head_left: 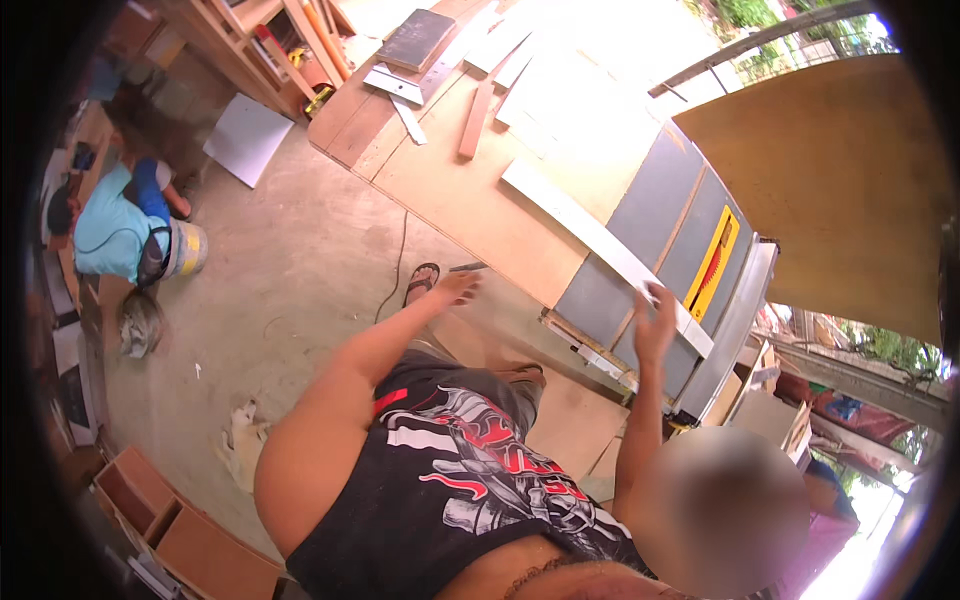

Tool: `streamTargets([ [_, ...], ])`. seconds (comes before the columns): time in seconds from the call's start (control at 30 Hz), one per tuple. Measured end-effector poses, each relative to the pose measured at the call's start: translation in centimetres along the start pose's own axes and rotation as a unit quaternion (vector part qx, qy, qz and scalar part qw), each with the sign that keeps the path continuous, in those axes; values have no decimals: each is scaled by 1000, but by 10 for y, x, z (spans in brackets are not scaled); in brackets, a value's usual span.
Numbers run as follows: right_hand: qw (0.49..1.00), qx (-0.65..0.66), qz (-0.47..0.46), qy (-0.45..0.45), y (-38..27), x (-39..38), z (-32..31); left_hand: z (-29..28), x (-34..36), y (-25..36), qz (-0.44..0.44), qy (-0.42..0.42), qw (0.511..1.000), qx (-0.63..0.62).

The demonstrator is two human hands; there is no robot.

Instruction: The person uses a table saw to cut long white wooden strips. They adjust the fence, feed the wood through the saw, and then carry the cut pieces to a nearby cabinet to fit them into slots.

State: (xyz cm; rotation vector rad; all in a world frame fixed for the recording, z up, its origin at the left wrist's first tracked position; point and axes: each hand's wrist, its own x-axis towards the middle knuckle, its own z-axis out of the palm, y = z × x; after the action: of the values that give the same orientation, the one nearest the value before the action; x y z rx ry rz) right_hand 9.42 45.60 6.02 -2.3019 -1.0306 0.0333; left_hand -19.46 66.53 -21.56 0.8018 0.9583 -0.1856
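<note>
A long white board (pixel 590 229) lies slantwise across the table of a table saw (pixel 640 215). My right hand (pixel 655 325) is over its near end with thumb and fingers apart; whether they touch the board is hard to tell. Close by, a red saw blade (pixel 711 268) shows in a yellow insert (pixel 727 240). My left hand (pixel 460 287) hangs beside the table's near edge, above a sandalled foot (pixel 422 283), fingers loosely extended. A slim dark object (pixel 467 267) appears at its upper edge; I cannot make out whether the hand holds it.
Wood strips (pixel 475 120) and a dark block (pixel 416 40) lie farther back on the table. A brown panel (pixel 820 190) stands at the right. At the left, a person in a light blue shirt (pixel 115 225) sits on a bucket (pixel 187 248). A cable (pixel 402 250) crosses the floor.
</note>
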Motion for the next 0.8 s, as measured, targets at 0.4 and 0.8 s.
streamTargets([
  [0.4, 980, 117, 54, -149, -112, -66, 73, 104, 50, -11, -13, -174, 914, -367],
  [0.8, 951, 148, 247, -113, -83, -149, 48, 152, 73, -25, 13, -276, 851, -447],
])
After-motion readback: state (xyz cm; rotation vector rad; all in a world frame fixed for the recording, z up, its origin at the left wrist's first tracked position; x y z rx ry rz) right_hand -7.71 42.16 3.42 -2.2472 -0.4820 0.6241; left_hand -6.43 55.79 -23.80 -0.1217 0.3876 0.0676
